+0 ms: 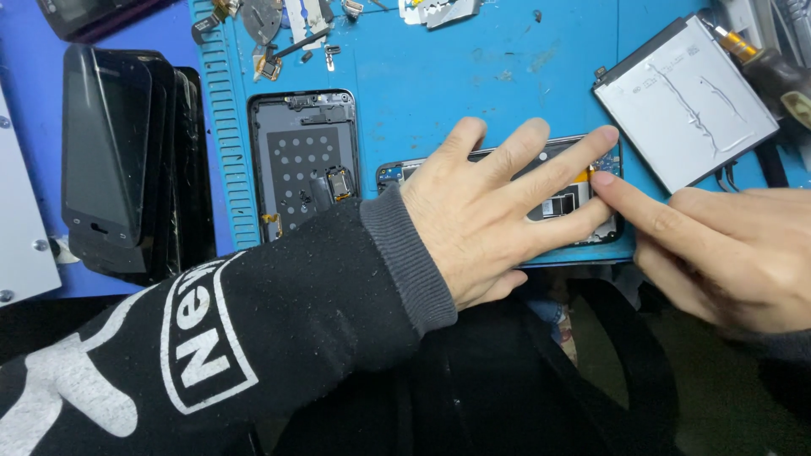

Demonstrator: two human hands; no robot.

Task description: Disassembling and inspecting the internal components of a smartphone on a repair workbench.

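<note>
An opened phone [557, 198], its back removed and its inner parts bared, is laid on the blue mat [439, 76] at the near edge of the counter. It is pinned flat by the left hand [498, 211], whose fingers are spread across it; nothing is clasped in that grip, the palm being pressed down only. The right hand [718, 253] is brought in from the right with the forefinger stretched out, its tip set at the phone's upper right corner, just beside the left fingertip; the other fingers are curled loosely and nothing is held.

Several risks can be judged from here. The phone is placed close to the mat's front edge, so a sideways push could let it be slid off toward the lap. The small orange flex part under the fingertips could be creased or torn if too much force is applied by the forefinger. Exposed contacts are covered by bare skin, so grease or static could be passed on.

The loose battery [684, 101] is left at the far right, the empty back housing [304, 160] to the left, and small metal parts [279, 34] are scattered at the far edge; any could be knocked by a sleeve. A stack of dark phones [118, 160] is kept further left.
</note>
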